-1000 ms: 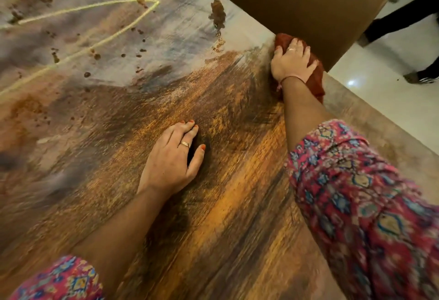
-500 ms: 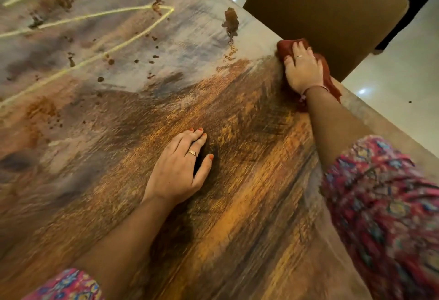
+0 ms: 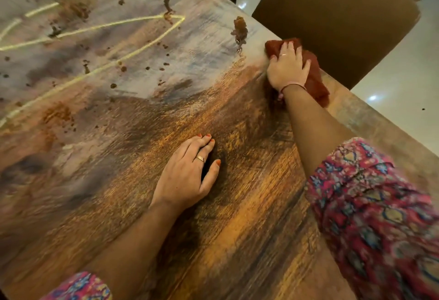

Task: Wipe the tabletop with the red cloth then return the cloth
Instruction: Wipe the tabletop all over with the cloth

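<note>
The red cloth lies bunched on the tabletop close to its right edge. My right hand presses down on the cloth, fingers curled over it, arm stretched out. My left hand rests flat on the brown streaked middle of the tabletop, fingers together, holding nothing. The tabletop is wood-grained, brown and orange near me, grey with gold lines and dark brown specks farther away.
A brown upholstered chair stands pushed against the table's right edge, just beyond the cloth. Pale glossy floor shows to the right. A dark brown blotch sits on the table left of the cloth.
My right hand has slid the cloth a little farther along the right edge. My left hand stays planted in the same spot. The camera view has shifted.
</note>
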{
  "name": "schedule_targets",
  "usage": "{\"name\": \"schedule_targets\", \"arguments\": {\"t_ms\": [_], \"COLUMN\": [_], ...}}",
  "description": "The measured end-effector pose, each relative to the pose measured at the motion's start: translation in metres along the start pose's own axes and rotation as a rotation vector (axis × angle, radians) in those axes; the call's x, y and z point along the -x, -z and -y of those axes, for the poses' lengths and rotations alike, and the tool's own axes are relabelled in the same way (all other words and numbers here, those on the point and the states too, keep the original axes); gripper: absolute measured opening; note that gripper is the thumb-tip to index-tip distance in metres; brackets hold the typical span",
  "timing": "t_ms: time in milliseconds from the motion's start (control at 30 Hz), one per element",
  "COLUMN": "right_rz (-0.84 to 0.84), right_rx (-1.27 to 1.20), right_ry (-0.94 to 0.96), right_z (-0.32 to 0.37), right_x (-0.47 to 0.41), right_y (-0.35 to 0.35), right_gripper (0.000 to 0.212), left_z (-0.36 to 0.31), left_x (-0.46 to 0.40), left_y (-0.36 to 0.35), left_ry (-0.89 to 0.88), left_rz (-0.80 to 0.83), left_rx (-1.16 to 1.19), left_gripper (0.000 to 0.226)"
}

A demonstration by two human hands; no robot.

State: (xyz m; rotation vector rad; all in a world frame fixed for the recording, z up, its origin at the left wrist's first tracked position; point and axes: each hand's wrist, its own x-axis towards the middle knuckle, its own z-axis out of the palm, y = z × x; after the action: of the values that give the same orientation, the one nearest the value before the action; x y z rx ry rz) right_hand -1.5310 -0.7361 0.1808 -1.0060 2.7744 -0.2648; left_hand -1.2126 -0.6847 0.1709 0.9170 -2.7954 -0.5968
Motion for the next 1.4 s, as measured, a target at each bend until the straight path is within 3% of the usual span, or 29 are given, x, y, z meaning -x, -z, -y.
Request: {"name": "schedule_targets", "arguments": {"t_ms": [33,133,200,267,400,500,600,700,867,967,1067,1267,1400], "right_rz": [-0.013,0.067,0.147,0.101,-0.058,-0.103,-0.115,-0.058,0.269,0.351,0.246,-0.009,-0.078], "right_rx": [0.021,0.086,0.143,0.118,-0.038,-0.035,-0.016,0.047,0.024,0.013,0.031,-0.038,-0.066], "right_ry": [0.055,0.592,0.832,0.711,-0.027,-0.155,-0.108,0.206,1.092,1.203,0.972,0.075,-0.132], "right_z": [0.012,0.032,0.021,0.007,-0.028,-0.028,-0.013,0.017,0.076,0.082,0.07,-0.016,-0.035], "right_x": [0.009,0.056,0.06,0.032,-0.017,-0.017,0.002,0.045,0.129,0.119,0.078,-0.009,-0.009], "right_y": [-0.007,-0.025,-0.024,-0.014,0.006,-0.002,-0.01,-0.02,-0.042,-0.04,-0.03,0.007,0.004], "right_gripper": [0.056,0.056,0.054,0.053,0.053,0.053,0.053,0.054,0.046,0.042,0.044,0.047,0.049], "left_z": [0.0,0.0,-0.001,0.0,0.0,0.001,0.001,0.0,-0.003,-0.002,0.001,0.002,0.003], "left_x": [-0.001,0.0,0.0,0.0,0.0,-0.001,0.0,0.001,0.001,0.001,0.001,0.001,-0.001], "left_y": [0.0,-0.001,0.0,0.0,0.0,-0.001,-0.002,-0.001,0.0,0.001,-0.001,-0.003,-0.003], "left_ry": [0.0,0.002,0.005,0.005,0.007,0.011,0.019,0.02,0.036,0.036,0.006,0.007,0.013], "left_rz": [0.001,0.002,0.003,0.007,-0.005,0.0,0.01,0.015,-0.019,-0.019,-0.024,-0.014,-0.01], "left_rx": [0.002,-0.002,-0.002,0.008,0.012,0.005,-0.006,-0.026,-0.045,-0.016,0.016,0.045,0.028], "left_gripper": [0.055,0.054,0.054,0.054,0.054,0.055,0.055,0.056,0.047,0.047,0.051,0.053,0.052]}}
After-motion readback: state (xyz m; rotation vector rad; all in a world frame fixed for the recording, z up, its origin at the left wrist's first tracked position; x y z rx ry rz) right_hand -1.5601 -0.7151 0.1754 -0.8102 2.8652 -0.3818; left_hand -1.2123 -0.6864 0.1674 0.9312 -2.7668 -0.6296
